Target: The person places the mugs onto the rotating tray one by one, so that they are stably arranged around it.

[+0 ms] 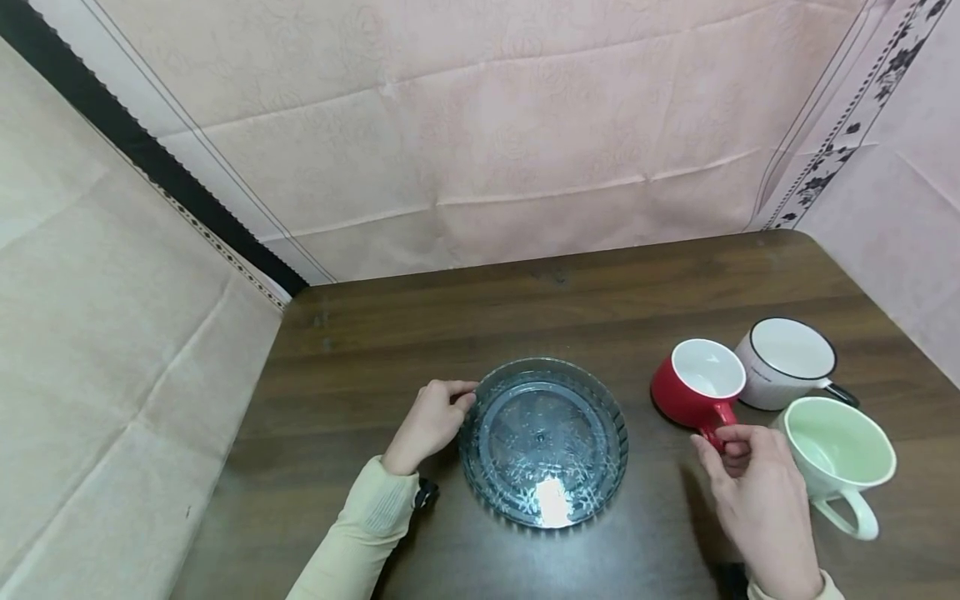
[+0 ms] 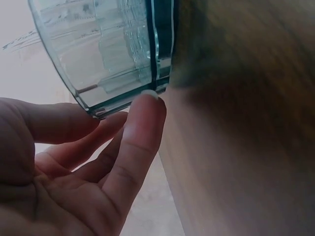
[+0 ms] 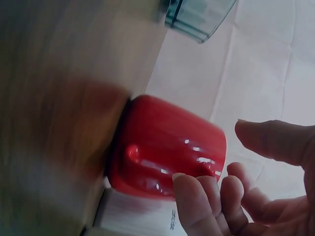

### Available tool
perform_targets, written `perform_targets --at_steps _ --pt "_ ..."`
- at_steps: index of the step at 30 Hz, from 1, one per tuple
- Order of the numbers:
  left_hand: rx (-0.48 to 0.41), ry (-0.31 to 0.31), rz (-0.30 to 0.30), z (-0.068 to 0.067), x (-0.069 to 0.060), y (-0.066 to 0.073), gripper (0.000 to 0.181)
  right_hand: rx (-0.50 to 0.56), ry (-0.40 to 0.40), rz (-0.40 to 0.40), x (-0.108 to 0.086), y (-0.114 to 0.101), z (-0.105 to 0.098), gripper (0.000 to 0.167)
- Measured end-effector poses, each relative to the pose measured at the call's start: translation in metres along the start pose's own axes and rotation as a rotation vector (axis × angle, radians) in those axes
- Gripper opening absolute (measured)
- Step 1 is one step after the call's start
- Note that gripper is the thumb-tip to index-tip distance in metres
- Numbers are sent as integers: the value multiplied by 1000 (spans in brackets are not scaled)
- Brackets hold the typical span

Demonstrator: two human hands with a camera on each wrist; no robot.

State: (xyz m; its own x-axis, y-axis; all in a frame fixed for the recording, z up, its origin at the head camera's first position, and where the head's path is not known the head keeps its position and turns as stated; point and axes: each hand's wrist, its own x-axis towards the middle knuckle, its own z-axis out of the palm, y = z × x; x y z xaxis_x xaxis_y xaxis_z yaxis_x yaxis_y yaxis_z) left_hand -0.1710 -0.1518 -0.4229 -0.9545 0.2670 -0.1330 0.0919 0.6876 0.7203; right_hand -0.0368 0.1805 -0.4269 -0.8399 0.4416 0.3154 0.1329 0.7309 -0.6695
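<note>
Left hand on glass dish, right hand at red mug's handle.
Left hand (image 1: 429, 427): fingers clamped on near edge of glass dish (image 1: 525, 433), which sits on counter (image 1: 420, 308) just right of them. Red mug (image 1: 677, 396) upright just beyond right hand (image 1: 763, 496), handle at its fingertips; thumb and fingers apart, contact unclear. White mug (image 1: 763, 379) farther beyond those fingers, beside red one. Green mug (image 1: 813, 475) just right of them.
</note>
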Motion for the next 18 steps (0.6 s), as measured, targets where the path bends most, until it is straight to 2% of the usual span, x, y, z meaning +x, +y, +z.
perform_targets --at_steps 3,8,15,18 --pt "-3 -5 -8 0 1 0 28 10 29 -7 2 2 -1 33" --pt "-17 -11 -14 0 0 -1 29 14 29 -13 4 3 -1 40" --pt "-13 12 11 0 -1 1 27 -79 -6 56 6 -2 -3 48" --pt "-32 -2 0 -1 -1 1 28 -111 -8 63 6 -3 -3 48"
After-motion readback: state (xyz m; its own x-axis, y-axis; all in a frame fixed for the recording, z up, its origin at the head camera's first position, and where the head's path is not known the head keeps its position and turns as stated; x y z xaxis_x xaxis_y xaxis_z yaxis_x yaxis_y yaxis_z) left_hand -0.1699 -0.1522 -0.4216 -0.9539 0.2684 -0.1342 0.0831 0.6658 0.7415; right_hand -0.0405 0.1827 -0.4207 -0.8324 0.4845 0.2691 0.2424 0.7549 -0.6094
